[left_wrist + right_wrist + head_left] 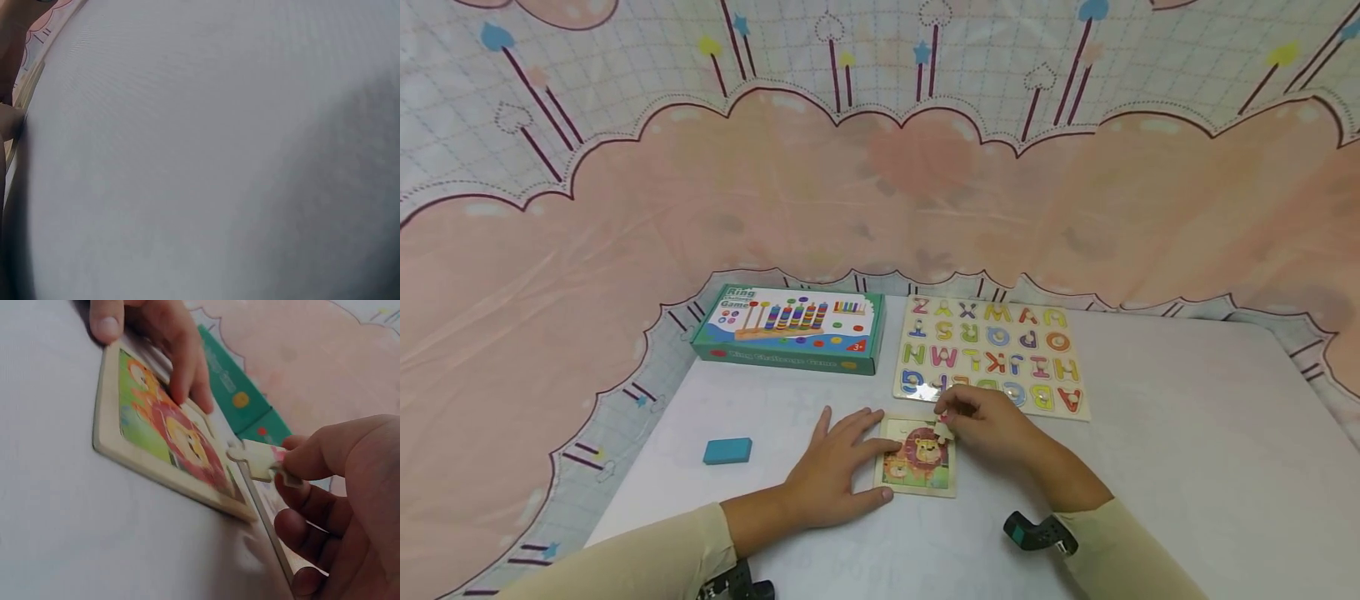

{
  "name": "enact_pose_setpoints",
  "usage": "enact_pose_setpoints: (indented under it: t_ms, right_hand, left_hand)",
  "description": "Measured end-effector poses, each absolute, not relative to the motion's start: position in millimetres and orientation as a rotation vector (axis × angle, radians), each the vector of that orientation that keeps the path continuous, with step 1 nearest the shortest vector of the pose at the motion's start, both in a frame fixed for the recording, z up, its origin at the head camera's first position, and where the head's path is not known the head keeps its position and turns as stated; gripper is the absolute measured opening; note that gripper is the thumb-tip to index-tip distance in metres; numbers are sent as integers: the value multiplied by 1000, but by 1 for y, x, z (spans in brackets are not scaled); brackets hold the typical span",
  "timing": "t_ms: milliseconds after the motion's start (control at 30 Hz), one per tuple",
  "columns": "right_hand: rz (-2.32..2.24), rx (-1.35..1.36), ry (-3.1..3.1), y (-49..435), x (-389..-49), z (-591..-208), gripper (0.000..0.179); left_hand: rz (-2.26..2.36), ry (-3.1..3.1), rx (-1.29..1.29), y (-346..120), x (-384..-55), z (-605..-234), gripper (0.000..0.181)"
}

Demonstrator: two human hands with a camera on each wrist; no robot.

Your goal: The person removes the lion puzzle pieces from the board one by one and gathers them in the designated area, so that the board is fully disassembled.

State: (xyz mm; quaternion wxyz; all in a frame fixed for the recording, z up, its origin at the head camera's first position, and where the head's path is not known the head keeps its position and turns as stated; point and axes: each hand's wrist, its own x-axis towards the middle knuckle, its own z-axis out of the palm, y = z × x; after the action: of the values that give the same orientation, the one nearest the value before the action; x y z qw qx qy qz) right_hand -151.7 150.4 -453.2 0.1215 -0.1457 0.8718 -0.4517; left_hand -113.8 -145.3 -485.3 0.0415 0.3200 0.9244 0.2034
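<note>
One puzzle pc. [943, 431], pinched in R hand [994, 427], is at upper-R corner of lion puzzle [919, 463]; L hand [835, 471], fingers spread, rests on its L side. Step: prob. insertion; next move likely req. alignment, then pressing.

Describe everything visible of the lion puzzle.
The lion puzzle is a squarish board with a pale, wood-looking frame. Its picture shows a dark-red-maned lion beside a smaller orange one on green. It lies flat on the white table, on the near side of the alphabet board. The left hand rests on its left side, thumb at the near corner, a finger on the picture. The right hand pinches a loose piece near the puzzle's far right corner; contact is unclear.
</note>
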Motion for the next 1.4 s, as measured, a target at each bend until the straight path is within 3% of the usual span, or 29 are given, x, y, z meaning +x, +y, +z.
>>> enact_pose_setpoints:
  t_ms: [333,633,1000,1400]
  right_hand:
    - [-1127,-467,2644,180,-149,-454,12]
    - [-991,-494,2845,179,-145,-462,15]
    - [-809,-487,3035,169,-142,-471,12]
    - [-936,-469,3036,173,-140,-471,12]
  left_hand:
    - [650,2838,953,-146,-112,-484,66]
    - [603,2891,847,-139,-115,-483,82]
    - [624,2914,831,-132,-126,-483,90]
    - [774,2985,657,-113,-137,-489,75]
